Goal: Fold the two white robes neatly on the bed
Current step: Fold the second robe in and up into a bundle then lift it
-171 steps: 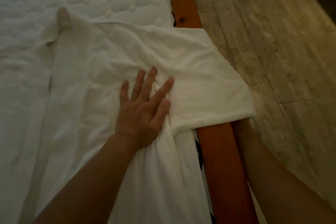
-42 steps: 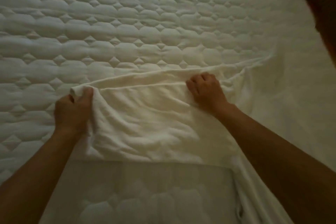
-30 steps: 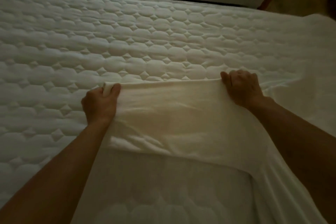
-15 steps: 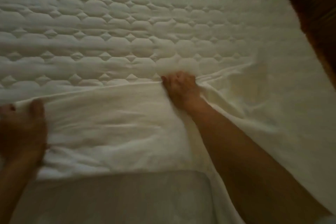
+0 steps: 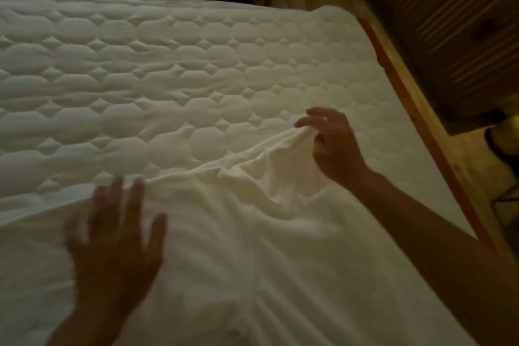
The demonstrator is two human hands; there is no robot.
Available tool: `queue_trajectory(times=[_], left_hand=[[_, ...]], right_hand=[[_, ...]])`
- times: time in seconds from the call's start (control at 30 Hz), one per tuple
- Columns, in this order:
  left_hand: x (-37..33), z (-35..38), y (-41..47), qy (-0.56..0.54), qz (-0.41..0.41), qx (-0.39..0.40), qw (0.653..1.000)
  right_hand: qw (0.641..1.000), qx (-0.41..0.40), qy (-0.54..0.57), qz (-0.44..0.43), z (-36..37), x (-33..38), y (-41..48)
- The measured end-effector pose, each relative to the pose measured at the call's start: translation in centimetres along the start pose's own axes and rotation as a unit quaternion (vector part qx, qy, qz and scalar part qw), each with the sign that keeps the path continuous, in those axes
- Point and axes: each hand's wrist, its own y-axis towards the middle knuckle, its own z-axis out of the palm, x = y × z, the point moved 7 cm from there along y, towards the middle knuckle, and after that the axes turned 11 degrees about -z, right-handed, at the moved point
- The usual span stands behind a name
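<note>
- Since half a second ago, left hand (image 5: 112, 236) has let go of the robe (image 5: 238, 247) edge; it lies flat, fingers spread, blurred.
- Quilted mattress (image 5: 168, 78) carries the white robe across its near part.
- Right hand (image 5: 331, 143) pinches a raised robe corner toward the mattress's right side.
- Wooden bed frame (image 5: 415, 109) borders the mattress's right edge.
</note>
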Motion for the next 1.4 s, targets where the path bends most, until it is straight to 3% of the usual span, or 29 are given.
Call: queue_trajectory(times=[0.03,0.07,0.13,0.23,0.3,0.43,0.5,0.63,0.73,0.77,0.83,0.9,0.93,1.0,1.03,1.1,1.17,1.2,1.4], left_hand=[[-1.6,-0.7,2.0,0.019,0.049,0.025,0.998],[-3.6,-0.6,4.9,0.032,0.069,-0.032,0.997],[-5.4,2.4,8.1,0.093,0.052,-0.032,0.994],[-4.0,5.2,6.8,0.124,0.071,-0.059,0.988],[-3.1,4.9,7.7,0.104,0.067,-0.068,0.99],[-4.1,4.9,7.5,0.108,0.073,-0.065,0.989],[-3.6,5.0,7.7,0.098,0.073,-0.069,0.99],[-3.7,4.9,7.5,0.088,0.07,-0.081,0.99],[-3.7,4.9,7.7,0.09,0.076,-0.085,0.989],[-3.6,5.0,7.6,0.086,0.074,-0.083,0.99],[-3.6,5.2,7.4,0.081,0.08,-0.091,0.989],[-3.7,5.0,7.6,0.087,0.077,-0.095,0.989],[-3.7,5.0,7.6,0.091,0.076,-0.096,0.988],[-3.6,5.0,7.6,0.09,0.072,-0.093,0.989],[-3.6,5.1,7.6,0.092,0.073,-0.091,0.989],[-3.7,5.1,7.6,0.094,0.076,-0.097,0.988],[-3.7,5.0,7.5,0.09,0.082,-0.103,0.987],[-3.7,4.9,7.5,0.09,0.083,-0.109,0.986],[-3.9,5.0,8.0,0.11,0.077,-0.105,0.985]], right_hand=[[0.999,0.036,-0.011,0.009,-0.7,-1.5,2.0],[0.996,0.079,-0.029,0.008,-1.2,-2.6,3.9],[0.974,0.215,-0.071,-0.011,-0.2,-3.7,6.9],[0.891,0.434,-0.126,-0.052,3.3,-5.6,9.0],[0.85,0.496,-0.153,-0.095,5.2,-5.7,9.1],[0.844,0.476,-0.239,-0.071,4.6,-8.9,9.0],[0.862,0.444,-0.241,-0.034,3.8,-10.1,10.3],[0.928,0.297,-0.223,0.016,3.4,-11.5,12.0],[0.918,0.332,-0.2,0.079,5.0,-13.4,9.1],[0.926,0.299,-0.207,0.098,4.8,-13.9,8.8],[0.956,0.142,-0.207,0.154,3.1,-14.9,8.8],[0.967,-0.086,-0.12,0.209,0.6,-14.3,8.7],[0.961,-0.188,-0.049,0.198,-0.4,-13.1,8.5],[0.962,-0.26,0.003,0.088,-1.4,-8.2,7.5],[0.971,-0.237,0.001,0.017,-1.3,-5.3,6.2],[0.99,-0.076,-0.013,-0.116,2.0,-0.1,2.3],[0.974,0.141,-0.074,-0.161,7.3,0.8,-1.3],[0.962,0.198,-0.112,-0.153,9.4,-0.6,-2.2],[0.968,0.195,-0.134,0.081,11.8,-10.6,2.7]])
